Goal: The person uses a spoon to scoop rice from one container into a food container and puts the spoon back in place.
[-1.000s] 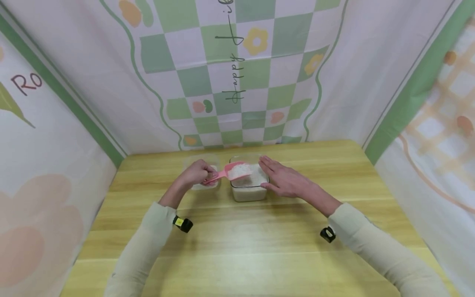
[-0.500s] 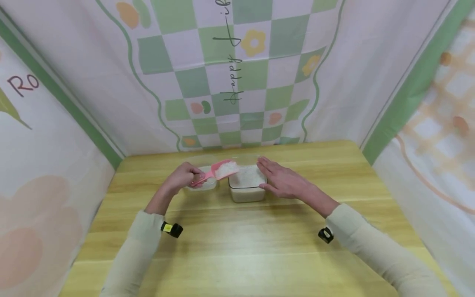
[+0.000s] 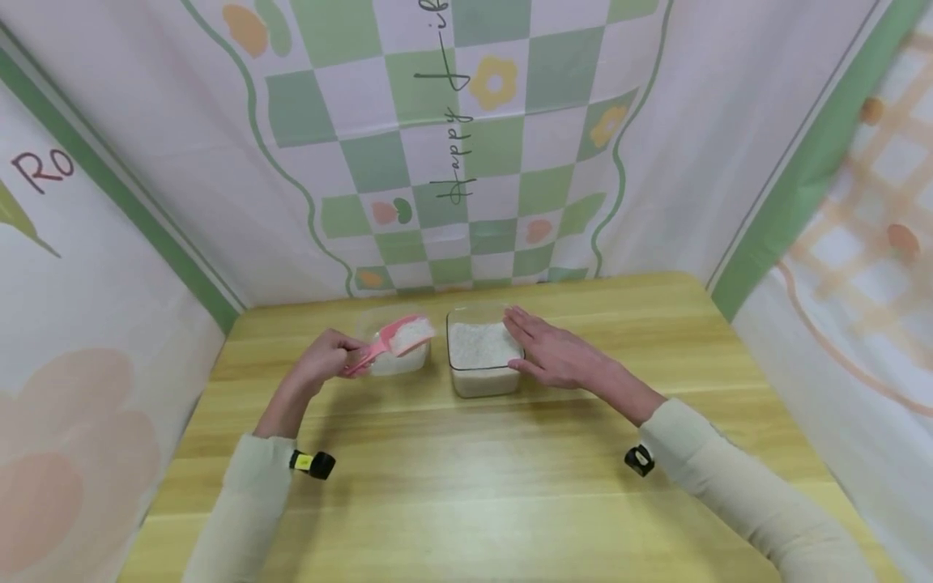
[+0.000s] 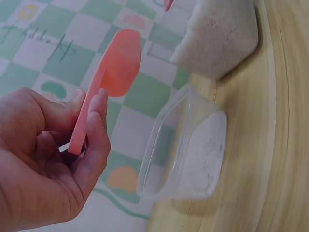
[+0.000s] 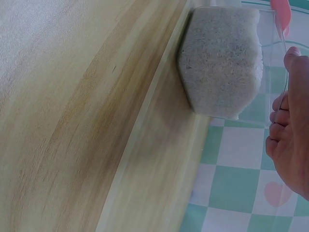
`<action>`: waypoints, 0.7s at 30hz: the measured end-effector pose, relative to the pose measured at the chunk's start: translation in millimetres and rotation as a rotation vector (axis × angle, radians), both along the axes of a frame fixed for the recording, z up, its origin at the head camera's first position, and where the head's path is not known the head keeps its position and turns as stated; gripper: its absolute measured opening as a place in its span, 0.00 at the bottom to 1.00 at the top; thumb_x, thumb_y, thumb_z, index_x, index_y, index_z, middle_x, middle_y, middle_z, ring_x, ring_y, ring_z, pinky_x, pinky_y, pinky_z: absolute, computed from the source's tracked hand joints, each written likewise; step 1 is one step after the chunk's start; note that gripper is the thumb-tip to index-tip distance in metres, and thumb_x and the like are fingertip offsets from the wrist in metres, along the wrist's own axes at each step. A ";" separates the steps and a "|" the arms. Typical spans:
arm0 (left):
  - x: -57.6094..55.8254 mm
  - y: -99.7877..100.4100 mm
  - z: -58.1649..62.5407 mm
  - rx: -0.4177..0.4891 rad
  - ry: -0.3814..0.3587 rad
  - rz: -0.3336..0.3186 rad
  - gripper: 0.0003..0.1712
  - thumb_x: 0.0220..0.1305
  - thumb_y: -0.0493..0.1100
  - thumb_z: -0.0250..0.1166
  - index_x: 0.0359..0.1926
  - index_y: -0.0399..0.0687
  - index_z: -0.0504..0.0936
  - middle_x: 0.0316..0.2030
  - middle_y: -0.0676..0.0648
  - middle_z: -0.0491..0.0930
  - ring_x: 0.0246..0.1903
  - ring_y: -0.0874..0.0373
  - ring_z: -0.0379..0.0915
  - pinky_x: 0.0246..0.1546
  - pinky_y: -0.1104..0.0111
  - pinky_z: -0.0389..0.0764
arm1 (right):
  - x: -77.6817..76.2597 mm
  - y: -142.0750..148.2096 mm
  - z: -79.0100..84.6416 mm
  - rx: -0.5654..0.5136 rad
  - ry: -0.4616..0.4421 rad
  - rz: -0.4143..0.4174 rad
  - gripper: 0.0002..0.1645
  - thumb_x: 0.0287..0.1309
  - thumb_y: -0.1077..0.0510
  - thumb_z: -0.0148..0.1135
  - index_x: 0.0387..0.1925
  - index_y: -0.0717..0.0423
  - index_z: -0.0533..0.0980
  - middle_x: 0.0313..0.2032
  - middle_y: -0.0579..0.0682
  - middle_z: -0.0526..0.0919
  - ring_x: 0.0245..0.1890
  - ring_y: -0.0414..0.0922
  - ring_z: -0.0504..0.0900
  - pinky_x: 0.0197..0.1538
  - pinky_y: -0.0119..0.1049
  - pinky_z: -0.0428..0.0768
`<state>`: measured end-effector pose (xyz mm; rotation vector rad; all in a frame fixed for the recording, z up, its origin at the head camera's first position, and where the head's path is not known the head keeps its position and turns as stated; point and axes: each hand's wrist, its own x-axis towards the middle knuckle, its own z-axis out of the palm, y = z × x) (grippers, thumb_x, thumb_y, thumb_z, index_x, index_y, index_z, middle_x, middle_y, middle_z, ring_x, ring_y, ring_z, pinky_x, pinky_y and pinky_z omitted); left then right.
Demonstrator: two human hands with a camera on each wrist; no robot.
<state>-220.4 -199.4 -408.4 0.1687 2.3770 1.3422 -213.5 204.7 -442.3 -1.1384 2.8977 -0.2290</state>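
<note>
My left hand (image 3: 324, 356) pinches the handle of a pink scoop (image 4: 89, 116) between thumb and fingers. White rice (image 3: 412, 333) lies in its bowl, which hovers over a small clear plastic container (image 3: 386, 368). The left wrist view shows rice in the bottom of that container too. To its right stands a larger clear square container (image 3: 487, 369), mostly filled with rice. Straight fingers of my right hand (image 3: 557, 354) rest against this one's right rim; in the right wrist view, the fingertips (image 5: 277, 116) touch its upper edge.
Both containers stand near the back of a wooden table (image 3: 466, 486). A checked green and white cloth (image 3: 466, 162) hangs just behind the table, with more printed cloth at either side. A black wrist camera (image 3: 640, 461) sits below the right sleeve.
My left hand has moved left, carrying the rice-filled scoop from above the larger container to above the smaller one. The right hand stays at the larger container's rim.
</note>
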 end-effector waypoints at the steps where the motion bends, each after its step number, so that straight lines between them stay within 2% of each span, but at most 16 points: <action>1: 0.0 -2.1 -0.5 -0.005 0.000 0.008 0.17 0.73 0.32 0.51 0.53 0.24 0.80 0.39 0.31 0.84 0.28 0.62 0.80 0.37 0.66 0.84 | 0.1 -0.1 -0.4 -0.002 -0.004 -0.001 0.44 0.75 0.40 0.43 0.76 0.68 0.48 0.78 0.63 0.46 0.79 0.57 0.47 0.77 0.51 0.56; 4: -0.6 -7.6 -1.1 -0.034 0.021 0.019 0.17 0.73 0.33 0.51 0.52 0.24 0.81 0.37 0.33 0.84 0.28 0.62 0.80 0.39 0.63 0.85 | 0.5 -0.2 -1.2 -0.005 -0.012 -0.007 0.44 0.76 0.40 0.43 0.76 0.67 0.47 0.78 0.63 0.46 0.79 0.56 0.46 0.77 0.51 0.56; 8: -2.1 -12.3 -0.2 -0.063 0.046 0.041 0.16 0.72 0.33 0.54 0.50 0.23 0.81 0.31 0.38 0.84 0.28 0.60 0.80 0.34 0.68 0.84 | 0.5 -0.1 -1.4 -0.003 -0.015 -0.010 0.44 0.76 0.40 0.43 0.76 0.66 0.47 0.78 0.62 0.45 0.79 0.56 0.46 0.77 0.50 0.56; 11: -3.1 -13.8 1.1 -0.090 0.062 0.056 0.16 0.71 0.33 0.56 0.50 0.23 0.81 0.31 0.37 0.84 0.28 0.58 0.80 0.32 0.71 0.83 | 0.5 0.2 -1.5 0.000 -0.012 -0.011 0.44 0.76 0.40 0.43 0.76 0.67 0.47 0.78 0.62 0.44 0.79 0.56 0.46 0.77 0.50 0.56; 15: -4.0 -14.3 1.6 -0.137 0.079 0.063 0.15 0.70 0.34 0.57 0.48 0.24 0.82 0.32 0.34 0.85 0.28 0.57 0.79 0.32 0.69 0.83 | 0.7 0.4 -1.7 0.005 -0.013 -0.016 0.44 0.76 0.40 0.43 0.76 0.67 0.47 0.78 0.62 0.44 0.79 0.56 0.46 0.77 0.50 0.55; 21: -5.6 -14.7 -0.5 -0.207 0.087 0.061 0.14 0.69 0.34 0.58 0.47 0.26 0.84 0.29 0.39 0.85 0.26 0.57 0.77 0.28 0.70 0.80 | 1.4 -0.1 -1.3 -0.002 -0.016 -0.013 0.44 0.76 0.41 0.44 0.76 0.67 0.47 0.78 0.63 0.46 0.79 0.56 0.46 0.77 0.51 0.55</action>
